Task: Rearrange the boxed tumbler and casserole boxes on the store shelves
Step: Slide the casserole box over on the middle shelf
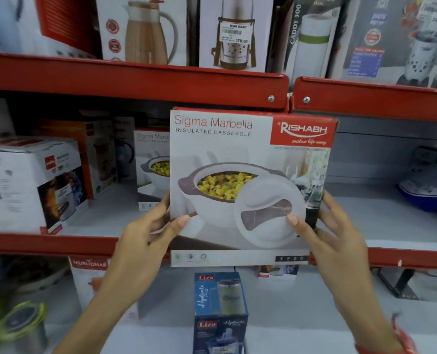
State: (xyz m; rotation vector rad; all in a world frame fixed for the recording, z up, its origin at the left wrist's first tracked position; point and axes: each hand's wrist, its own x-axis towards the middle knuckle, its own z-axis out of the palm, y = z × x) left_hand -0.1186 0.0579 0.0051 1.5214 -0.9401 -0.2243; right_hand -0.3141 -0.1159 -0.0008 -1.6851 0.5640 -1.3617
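Note:
A white and red casserole box, printed "Sigma Marbella Insulated Casserole", is held upright in front of the middle shelf. My left hand grips its lower left edge, thumb on the front face. My right hand grips its lower right edge the same way. A second, identical casserole box stands on the middle shelf just behind and to the left. A blue "Liza" tumbler box stands on top of another blue Liza box on the lower shelf, below the held box.
The red edge of the middle shelf runs behind the held box. Kettle and flask boxes fill its left side; a blue bundle lies at far right. The upper shelf carries flask and jug boxes. A "Murudhar" box sits lower left.

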